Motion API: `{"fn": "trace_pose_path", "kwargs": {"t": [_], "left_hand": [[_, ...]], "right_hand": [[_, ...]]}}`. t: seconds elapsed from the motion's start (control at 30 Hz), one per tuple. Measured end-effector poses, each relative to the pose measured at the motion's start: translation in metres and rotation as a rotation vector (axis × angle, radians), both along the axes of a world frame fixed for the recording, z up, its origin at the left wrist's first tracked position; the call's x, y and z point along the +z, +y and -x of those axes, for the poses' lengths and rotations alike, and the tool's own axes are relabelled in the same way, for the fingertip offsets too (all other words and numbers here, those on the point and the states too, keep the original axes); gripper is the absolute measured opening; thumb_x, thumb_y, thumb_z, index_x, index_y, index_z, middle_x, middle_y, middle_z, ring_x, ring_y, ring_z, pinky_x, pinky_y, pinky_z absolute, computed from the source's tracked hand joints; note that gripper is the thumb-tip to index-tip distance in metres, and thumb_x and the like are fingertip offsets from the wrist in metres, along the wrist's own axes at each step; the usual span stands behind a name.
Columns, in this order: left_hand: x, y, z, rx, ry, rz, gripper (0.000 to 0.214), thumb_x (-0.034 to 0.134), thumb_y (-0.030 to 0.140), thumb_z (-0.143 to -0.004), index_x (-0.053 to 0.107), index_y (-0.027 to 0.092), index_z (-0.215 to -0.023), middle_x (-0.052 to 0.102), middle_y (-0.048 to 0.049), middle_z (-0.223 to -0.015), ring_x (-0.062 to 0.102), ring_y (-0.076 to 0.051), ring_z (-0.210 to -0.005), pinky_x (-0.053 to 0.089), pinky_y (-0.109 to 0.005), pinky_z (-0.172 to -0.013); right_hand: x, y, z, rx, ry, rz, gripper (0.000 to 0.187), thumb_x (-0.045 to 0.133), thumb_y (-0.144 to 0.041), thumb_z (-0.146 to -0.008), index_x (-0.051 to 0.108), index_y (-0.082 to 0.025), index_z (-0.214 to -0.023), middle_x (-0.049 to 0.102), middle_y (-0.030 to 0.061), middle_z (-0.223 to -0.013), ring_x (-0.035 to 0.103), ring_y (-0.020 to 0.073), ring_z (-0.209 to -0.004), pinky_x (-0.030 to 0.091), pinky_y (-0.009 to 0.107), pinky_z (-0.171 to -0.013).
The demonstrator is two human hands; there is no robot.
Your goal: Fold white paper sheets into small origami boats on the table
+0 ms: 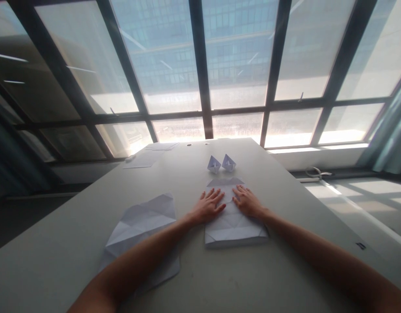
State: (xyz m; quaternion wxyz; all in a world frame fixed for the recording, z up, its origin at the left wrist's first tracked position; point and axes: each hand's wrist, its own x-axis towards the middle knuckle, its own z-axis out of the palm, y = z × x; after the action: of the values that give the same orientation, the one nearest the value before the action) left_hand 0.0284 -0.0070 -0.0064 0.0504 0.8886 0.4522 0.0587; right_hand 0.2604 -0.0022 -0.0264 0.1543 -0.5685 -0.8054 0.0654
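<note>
A white sheet of paper (233, 228), creased and partly folded at its far end, lies on the grey table (285, 269) in front of me. My left hand (208, 205) rests flat on its left side with the fingers spread. My right hand (247, 201) presses flat on its right side, fingers pointing away from me. Neither hand holds anything. Just beyond the sheet stand two small folded paper boats (221, 164), side by side.
A crumpled, unfolded white sheet (143, 221) lies to the left, partly under my left forearm. More flat sheets (148, 156) sit at the table's far left corner. Large windows with dark frames (203, 87) rise behind the table; a curtain (392, 134) hangs at right.
</note>
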Motion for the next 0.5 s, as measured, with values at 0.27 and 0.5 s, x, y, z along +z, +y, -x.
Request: {"fn": "trace_pose_path", "kwargs": {"t": [0.27,0.5], "left_hand": [[0.002,-0.001,0.000,-0.025,0.008,0.022,0.071,0.027,0.069,-0.096,0.026,0.031,-0.157,0.020,-0.0035,-0.163,0.014,-0.030,-0.151,0.010,-0.058,-0.119],[0.007,0.002,0.002,-0.106,0.008,0.093,0.078,0.035,0.073,-0.093,0.018,0.033,-0.158,0.016,-0.0043,-0.164,0.012,-0.029,-0.152,0.005,-0.056,-0.120]], "right_hand": [[0.007,-0.003,0.000,0.205,-0.001,-0.021,0.058,0.038,-0.045,-0.100,0.043,-0.014,-0.149,0.034,0.0163,-0.157,0.026,0.0266,-0.148,0.016,0.047,-0.120],[0.013,-0.007,-0.004,0.304,0.015,0.017,0.065,0.042,-0.053,-0.098,0.039,-0.017,-0.152,0.029,0.0148,-0.159,0.023,0.0267,-0.149,0.018,0.048,-0.120]]}}
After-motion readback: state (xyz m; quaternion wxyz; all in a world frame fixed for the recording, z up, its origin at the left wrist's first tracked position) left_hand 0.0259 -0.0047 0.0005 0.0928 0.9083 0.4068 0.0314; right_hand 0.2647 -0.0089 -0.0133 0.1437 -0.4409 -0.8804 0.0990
